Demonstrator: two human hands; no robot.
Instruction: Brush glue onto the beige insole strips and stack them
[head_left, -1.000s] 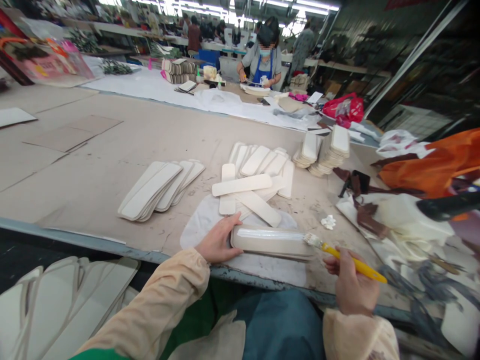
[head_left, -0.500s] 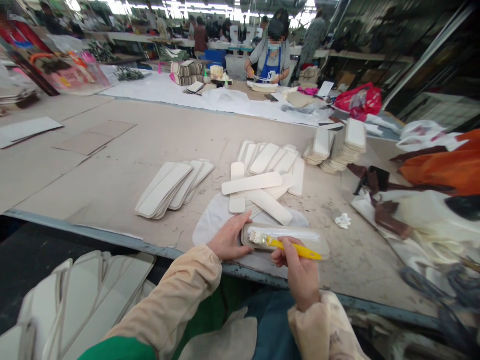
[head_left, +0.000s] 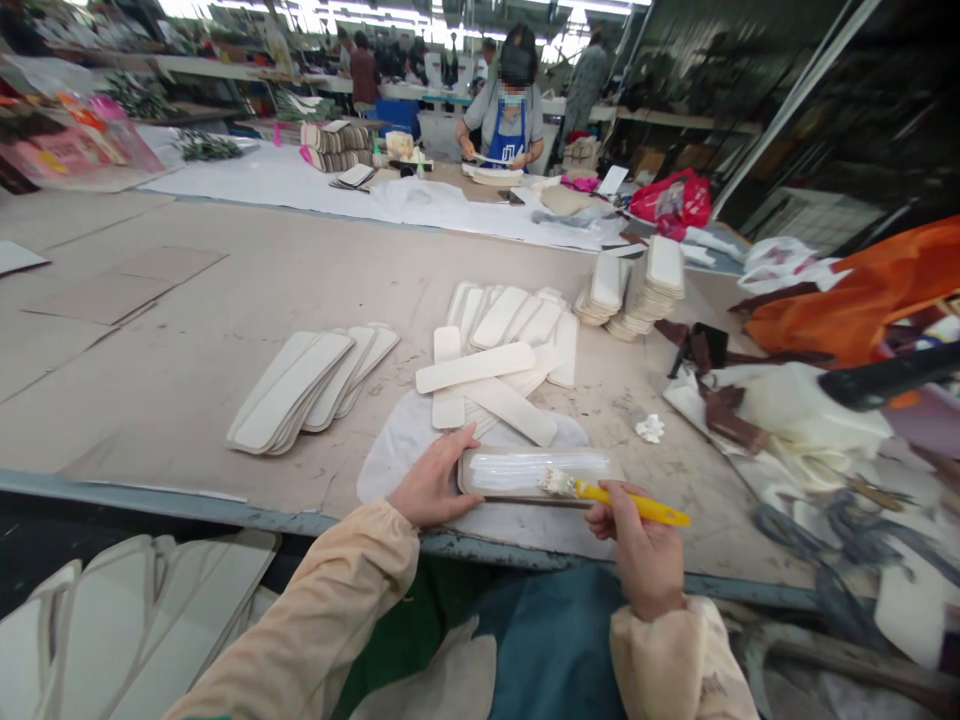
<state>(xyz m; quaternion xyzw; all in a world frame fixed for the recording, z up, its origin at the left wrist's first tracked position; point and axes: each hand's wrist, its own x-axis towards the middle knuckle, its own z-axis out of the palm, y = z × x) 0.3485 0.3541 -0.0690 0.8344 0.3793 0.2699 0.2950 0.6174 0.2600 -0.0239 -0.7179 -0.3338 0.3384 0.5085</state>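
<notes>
A pale rounded strip (head_left: 517,468) lies lengthwise near the table's front edge, with streaks of wet white glue along its top. My left hand (head_left: 435,485) grips its left end, thumb at the near edge and fingers at the far edge. In my right hand (head_left: 641,545) is a yellow-handled brush (head_left: 634,502), its white-coated bristles touching the strip right of its middle. Beyond my hands, several loose pale strips (head_left: 476,367) overlap in a heap on a white sheet (head_left: 390,450). A fanned stack of similar strips (head_left: 292,390) lies to the left.
Upright piles of strips (head_left: 664,265) stand at the back right. A crumpled white scrap (head_left: 649,428) lies right of the brush. Cloth and a pale jug (head_left: 814,410) crowd the right side. More panels (head_left: 105,620) sit below the table edge at left. A co-worker (head_left: 506,115) works across the table.
My right hand has drawn the brush rightward along the strip, leaving white streaks behind it. My left hand keeps its hold on the left end. The whole view has shifted slightly.
</notes>
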